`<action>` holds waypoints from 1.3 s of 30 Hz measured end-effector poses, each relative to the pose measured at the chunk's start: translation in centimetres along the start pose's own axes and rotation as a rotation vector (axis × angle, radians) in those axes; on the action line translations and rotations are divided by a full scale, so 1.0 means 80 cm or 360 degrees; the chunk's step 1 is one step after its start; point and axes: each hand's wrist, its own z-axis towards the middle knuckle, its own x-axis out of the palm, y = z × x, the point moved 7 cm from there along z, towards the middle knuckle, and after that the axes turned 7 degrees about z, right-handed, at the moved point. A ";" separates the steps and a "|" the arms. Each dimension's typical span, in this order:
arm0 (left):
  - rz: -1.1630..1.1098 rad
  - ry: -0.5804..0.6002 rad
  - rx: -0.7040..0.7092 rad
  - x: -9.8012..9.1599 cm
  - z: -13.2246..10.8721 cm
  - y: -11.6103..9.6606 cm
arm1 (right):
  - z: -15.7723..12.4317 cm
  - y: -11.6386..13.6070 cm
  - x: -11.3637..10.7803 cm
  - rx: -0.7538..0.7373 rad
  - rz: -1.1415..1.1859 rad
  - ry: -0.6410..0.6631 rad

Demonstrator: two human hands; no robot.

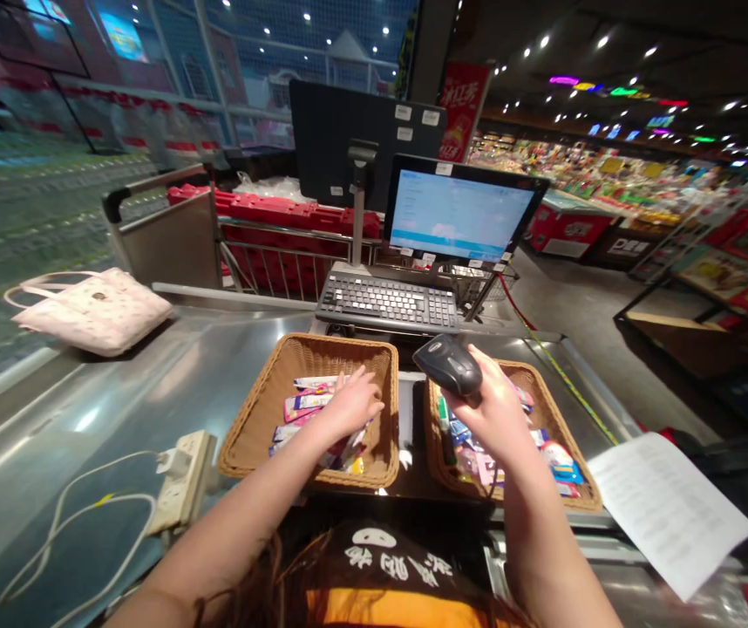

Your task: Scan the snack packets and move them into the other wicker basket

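Observation:
My left hand (354, 401) reaches into the left wicker basket (249, 436), its fingers stretched out over small packets (305, 403) in pink, white and blue wrappers. Nothing is visibly gripped in it, though its fingertips partly blend with the wrappers. My right hand (495, 406) is wrapped round a black barcode scanner (449, 365), held above the right wicker basket (544, 397) with its head pointing left. More colourful packets (561, 462) fill that basket, partly hidden by my right hand and forearm.
Behind the baskets are a black keyboard (387, 301) and a lit monitor (459, 214). A pale handbag (103, 310) lies on the metal counter (230, 349) at left. Nearer are a power strip (184, 480) and a white cable (53, 532). A paper sheet (671, 510) sits at right.

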 end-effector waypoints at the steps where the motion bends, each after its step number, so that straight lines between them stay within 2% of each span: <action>1: -0.0019 -0.0038 0.0054 -0.003 0.004 -0.012 | -0.001 -0.005 -0.008 0.0014 -0.0025 -0.0034; 7: 0.0027 -0.0129 0.0454 -0.005 0.040 -0.089 | -0.015 -0.034 -0.052 0.0060 -0.0146 -0.0186; 12: 0.0188 -0.0186 0.0719 0.000 0.078 -0.127 | -0.029 -0.049 -0.072 0.0091 -0.0167 -0.0232; 20: 0.0410 -0.0010 0.0758 0.028 0.136 -0.161 | -0.040 -0.066 -0.087 0.0111 -0.0168 -0.0254; 24: 0.0438 0.0208 0.0759 0.051 0.153 -0.171 | -0.042 -0.071 -0.092 0.0103 -0.0177 -0.0246; 28: 0.0442 0.0331 0.0760 0.063 0.161 -0.176 | -0.044 -0.077 -0.094 0.0116 -0.0164 -0.0228; 34: 0.0427 0.0518 0.0913 0.061 0.164 -0.182 | -0.046 -0.079 -0.099 0.0140 -0.0155 -0.0241; 39: 0.0043 0.0391 0.1338 0.035 0.147 -0.200 | -0.048 -0.081 -0.104 0.0123 -0.0142 -0.0302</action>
